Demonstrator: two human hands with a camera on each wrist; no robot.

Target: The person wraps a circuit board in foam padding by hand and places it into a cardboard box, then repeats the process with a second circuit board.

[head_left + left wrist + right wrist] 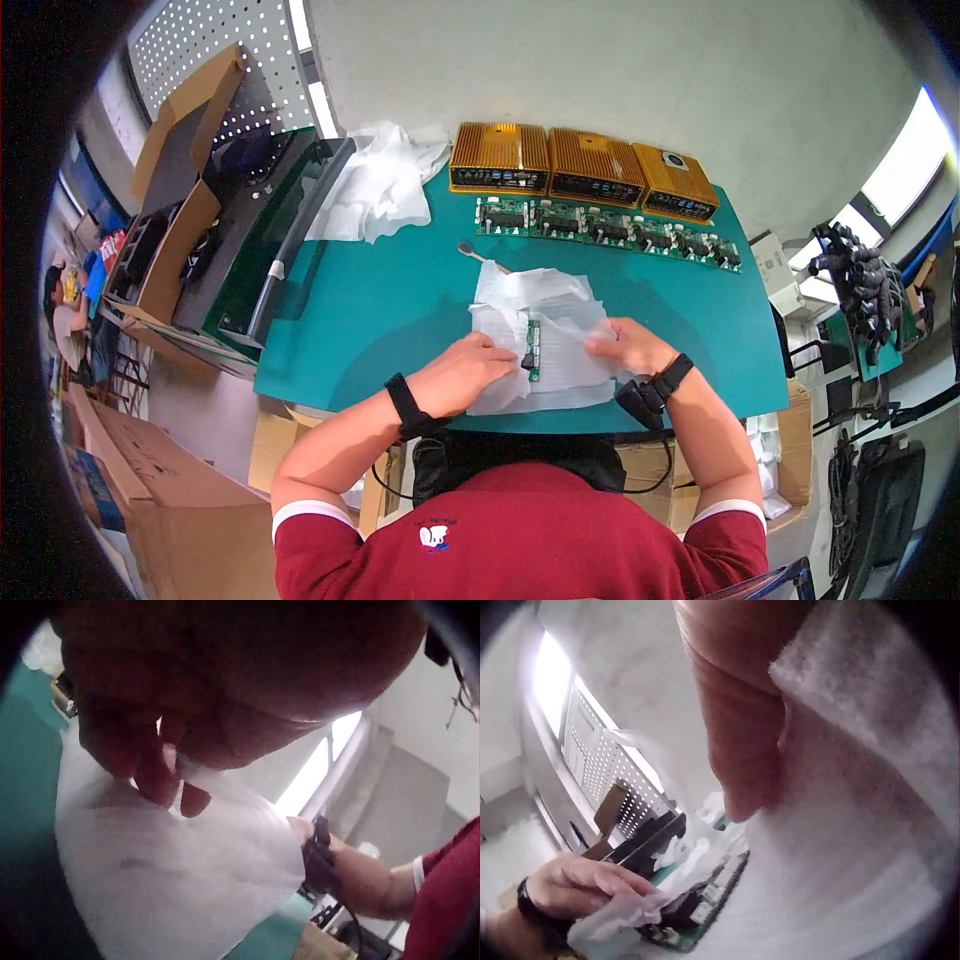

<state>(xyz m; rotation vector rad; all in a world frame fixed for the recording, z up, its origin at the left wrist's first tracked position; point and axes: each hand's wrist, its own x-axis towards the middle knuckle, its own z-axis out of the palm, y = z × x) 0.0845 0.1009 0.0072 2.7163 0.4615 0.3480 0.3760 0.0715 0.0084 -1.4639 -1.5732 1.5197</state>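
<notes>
A green circuit board (534,350) with pale connectors lies on a sheet of white wrapping (575,360), near the table's front edge. On its left side the left hand (462,372) pinches the wrapping between thumb and fingers; the left wrist view shows those fingertips (180,787) on the white sheet (172,862). To the right of the board, the right hand (640,347) grips the sheet's other edge. In the right wrist view the sheet (832,855) rises beside the thumb, and the board (697,907) shows between the folds.
Three orange finned boxes (500,160) stand at the table's back, with a row of green boards (605,228) before them. Crumpled white wrapping (375,190) lies back left, beside a long dark tray (270,240) and an open carton (190,220). A small brush-like item (467,249) lies behind the sheet.
</notes>
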